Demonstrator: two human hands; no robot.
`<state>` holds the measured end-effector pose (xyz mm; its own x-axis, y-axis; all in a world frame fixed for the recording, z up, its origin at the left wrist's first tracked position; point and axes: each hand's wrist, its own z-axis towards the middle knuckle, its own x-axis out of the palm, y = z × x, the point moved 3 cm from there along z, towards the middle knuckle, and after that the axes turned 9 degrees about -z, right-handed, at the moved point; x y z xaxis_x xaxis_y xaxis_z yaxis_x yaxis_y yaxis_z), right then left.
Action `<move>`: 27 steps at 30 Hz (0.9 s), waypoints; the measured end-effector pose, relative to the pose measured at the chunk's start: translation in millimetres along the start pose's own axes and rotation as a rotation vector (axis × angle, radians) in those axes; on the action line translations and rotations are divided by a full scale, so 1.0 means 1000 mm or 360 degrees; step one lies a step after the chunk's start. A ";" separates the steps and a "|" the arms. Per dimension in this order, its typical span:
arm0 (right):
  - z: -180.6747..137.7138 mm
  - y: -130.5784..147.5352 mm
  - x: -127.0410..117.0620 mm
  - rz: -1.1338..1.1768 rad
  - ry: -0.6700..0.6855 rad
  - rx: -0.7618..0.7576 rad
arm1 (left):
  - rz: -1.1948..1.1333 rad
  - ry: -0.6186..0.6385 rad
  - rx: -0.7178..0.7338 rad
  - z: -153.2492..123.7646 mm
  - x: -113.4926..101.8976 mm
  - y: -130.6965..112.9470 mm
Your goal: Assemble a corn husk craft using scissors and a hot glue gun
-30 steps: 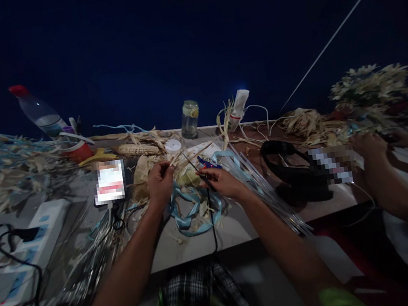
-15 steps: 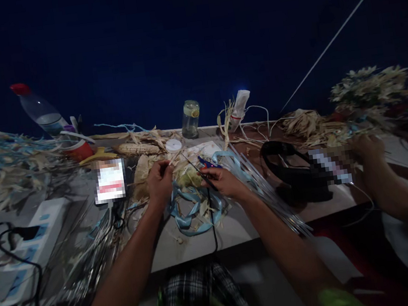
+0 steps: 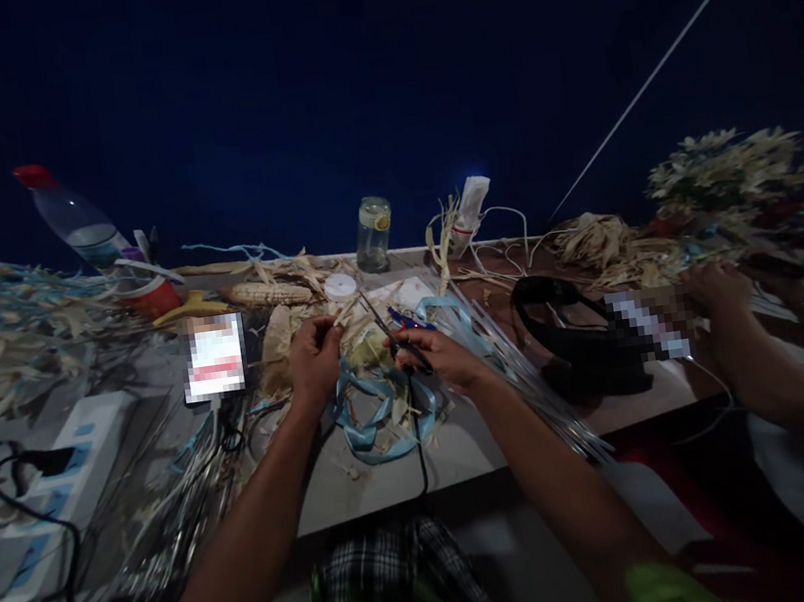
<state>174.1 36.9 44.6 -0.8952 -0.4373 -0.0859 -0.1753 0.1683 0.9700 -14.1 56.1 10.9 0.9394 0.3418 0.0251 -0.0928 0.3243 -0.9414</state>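
Note:
My left hand [image 3: 315,357] is closed around a thin strip of dry corn husk [image 3: 344,311] that points up to the right. My right hand [image 3: 437,356] grips dark scissors [image 3: 389,330], whose blades point up and left toward that strip. The two hands are close together over a loose tangle of light blue ribbon [image 3: 376,413] and husk scraps on the grey table [image 3: 466,446]. A black cord [image 3: 419,447] hangs from near my right hand over the table's front edge.
A phone [image 3: 215,355], corn cob [image 3: 268,294], glass jar [image 3: 374,235], red-capped bottle [image 3: 77,223] and white power strip [image 3: 67,459] lie about. A bundle of clear sticks [image 3: 531,378] is at my right. Another person's hands [image 3: 715,284] work beside husk flowers [image 3: 729,164].
My right hand has tilted the scissors slightly upward and closer to the husk strip. The other person's hands at the right have shifted a little.

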 end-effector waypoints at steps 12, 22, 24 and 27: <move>0.002 -0.001 -0.001 0.0021 -0.0036 -0.0030 | 0.0004 0.0068 0.0005 0.001 0.001 -0.001; 0.000 -0.002 0.000 -0.0041 -0.0130 -0.0008 | -0.0018 0.0041 -0.0050 0.000 0.000 -0.001; 0.001 -0.002 -0.002 -0.0002 -0.0174 -0.0047 | -0.0037 0.0047 -0.0044 0.000 0.001 -0.003; 0.004 0.000 -0.006 0.0155 -0.0215 -0.0146 | -0.0059 0.0104 -0.0031 -0.001 0.002 -0.005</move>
<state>177.7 43.3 44.0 -0.9541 -0.2990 -0.0142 -0.0525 0.1203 0.9913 -11.1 54.6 14.9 0.9617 0.2714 0.0390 -0.0514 0.3183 -0.9466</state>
